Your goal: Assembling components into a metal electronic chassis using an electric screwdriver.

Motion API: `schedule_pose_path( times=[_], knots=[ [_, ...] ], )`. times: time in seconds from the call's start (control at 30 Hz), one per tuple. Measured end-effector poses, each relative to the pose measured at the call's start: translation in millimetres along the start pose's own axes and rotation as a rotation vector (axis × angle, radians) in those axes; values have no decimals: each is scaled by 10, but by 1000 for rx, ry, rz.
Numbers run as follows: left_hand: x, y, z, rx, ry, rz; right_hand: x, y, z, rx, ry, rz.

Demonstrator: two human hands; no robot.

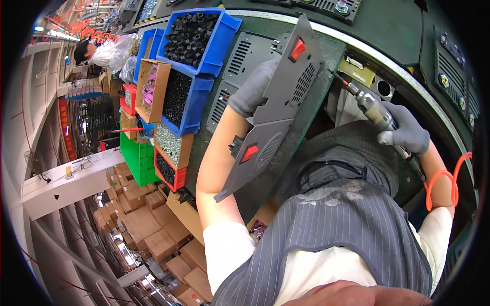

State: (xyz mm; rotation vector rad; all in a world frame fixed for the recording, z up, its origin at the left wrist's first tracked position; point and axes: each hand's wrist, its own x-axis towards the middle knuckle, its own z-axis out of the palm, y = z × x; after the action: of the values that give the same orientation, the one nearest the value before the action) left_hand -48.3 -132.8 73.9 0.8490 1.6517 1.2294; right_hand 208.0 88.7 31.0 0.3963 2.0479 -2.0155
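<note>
The gloved left hand has its fingers curled over the upper edge of a grey panel, gripping it where the sheet meets the stack behind. That panel stands tilted on the green bench, red switch near its top and a vent grille beside it; a second panel with its own red switch leans lower, against the forearm. The gloved right hand is wrapped tightly round a power screwdriver, bit pointing towards the panel's right edge, though whether the tip touches is hard to tell. An orange coiled hose trails behind the wrist.

The panel looks like thin stamped metal: stiff, fairly light, with sharp edges and a slick painted face, so it is best held by the rim with gloves, clear of switch and grille.

Further left, blue bins hold black parts, with red and green bins below. Cardboard boxes lie on the floor.
</note>
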Motion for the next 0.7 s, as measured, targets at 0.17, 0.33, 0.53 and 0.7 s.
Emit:
schedule_pose_path(
  times=[0.17, 0.33, 0.53, 0.7],
  knots=[
    [109, -337, -169, 303, -155, 254, 119, -31, -6, -34, -79, -12],
    [124, -320, -152, 310, -148, 283, 194, -66, 8, -23, -133, -26],
    [135, -394, -167, 273, -145, 196, 260, -12, -55, -85, -125, -44],
    [110, -457, -215, -110, -116, -16, 353, -176, -122, -157, -198, 17]
  ],
)
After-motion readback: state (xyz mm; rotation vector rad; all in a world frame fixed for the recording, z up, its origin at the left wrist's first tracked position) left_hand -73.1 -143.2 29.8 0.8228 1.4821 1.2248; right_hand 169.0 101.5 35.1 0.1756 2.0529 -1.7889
